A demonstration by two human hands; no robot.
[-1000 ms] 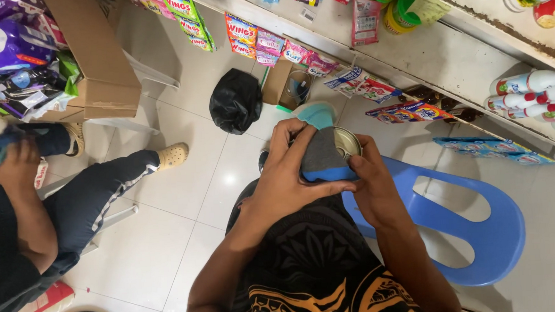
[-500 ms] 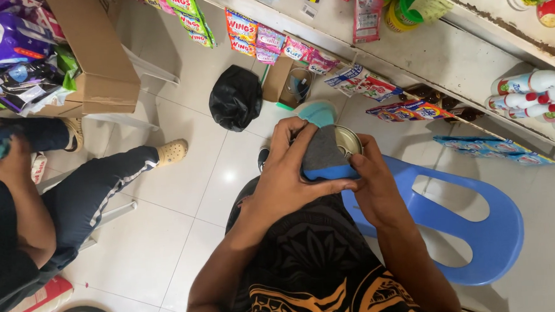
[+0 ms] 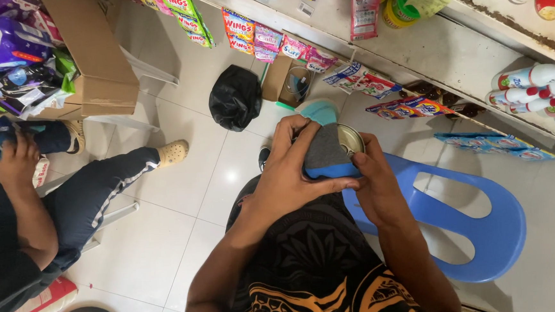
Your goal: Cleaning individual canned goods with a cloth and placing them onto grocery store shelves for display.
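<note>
Small shop (shelves (image 3: pixel 412 45) of sachets (image 3: pixel 264 41))

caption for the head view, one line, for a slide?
Seated by shop shelves, a person's left hand presses a blue-edged grey sponge onto a round tin held in the right hand.

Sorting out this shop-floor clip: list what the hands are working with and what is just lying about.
In hand:
left hand pressing a grey-and-blue sponge
right hand holding a round tin

Lying about:
blue chair
black bag
cardboard box
white bottles

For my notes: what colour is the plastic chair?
The plastic chair is blue, seen in the head view.
</note>
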